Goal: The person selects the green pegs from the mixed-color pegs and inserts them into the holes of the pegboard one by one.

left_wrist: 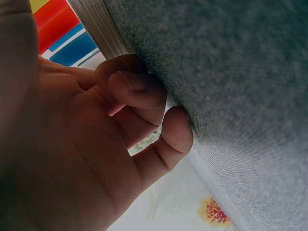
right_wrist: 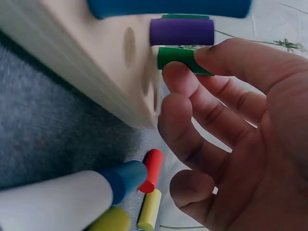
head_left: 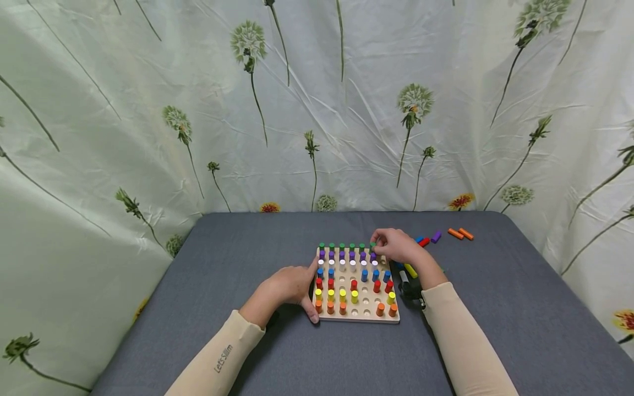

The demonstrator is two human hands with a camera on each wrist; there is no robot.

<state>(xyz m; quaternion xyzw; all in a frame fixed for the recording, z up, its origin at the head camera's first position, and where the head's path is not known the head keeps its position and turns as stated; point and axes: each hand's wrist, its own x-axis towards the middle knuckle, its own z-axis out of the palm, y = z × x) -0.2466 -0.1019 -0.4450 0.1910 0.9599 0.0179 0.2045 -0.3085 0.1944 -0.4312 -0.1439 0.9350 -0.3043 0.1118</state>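
Observation:
A wooden pegboard [head_left: 358, 314] lies on the table, with rows of green, purple, white, blue, red, yellow and orange pegs upright in it. My left hand [head_left: 292, 283] holds the board by its left edge, thumb at the front corner. In the left wrist view its other fingers [left_wrist: 139, 91] curl beside the wooden edge. At the back right of the board, my right hand [head_left: 400, 247] pinches a green peg [right_wrist: 175, 57] between thumb and index finger. That peg stands at the board's surface beside a purple peg [right_wrist: 182, 32]; its lower end is partly hidden.
Loose pegs lie right of the board, among them orange pegs [head_left: 455, 234], a purple peg [head_left: 436, 237] and a yellow peg [head_left: 410, 270]. Some are partly hidden by the right arm. A floral curtain [head_left: 346, 137] hangs behind the grey table [head_left: 262, 236].

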